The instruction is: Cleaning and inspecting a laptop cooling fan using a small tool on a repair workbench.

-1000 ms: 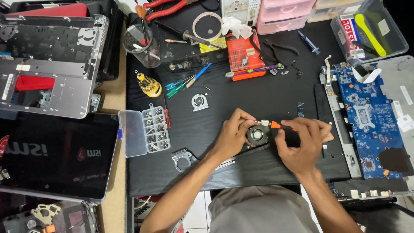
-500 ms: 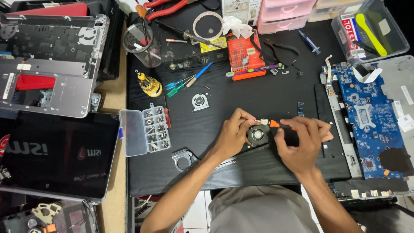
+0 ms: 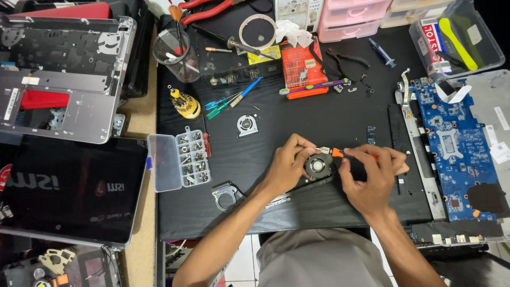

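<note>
A small round black laptop cooling fan (image 3: 317, 166) lies on the black table mat (image 3: 319, 117) in front of me. My left hand (image 3: 287, 163) grips the fan's left side. My right hand (image 3: 372, 175) holds an orange-handled tool (image 3: 340, 152) whose metal tip points left at the fan's upper edge. A thin black cable runs from the fan toward me, under my left wrist.
A blue motherboard (image 3: 451, 143) in an opened laptop base lies at the right. A clear screw box (image 3: 179, 160), a metal fan cover (image 3: 247, 125) and a bracket (image 3: 226, 194) sit left of my hands. Screwdrivers, pliers and an orange bit case (image 3: 303, 72) lie behind. Laptop shells are stacked at far left.
</note>
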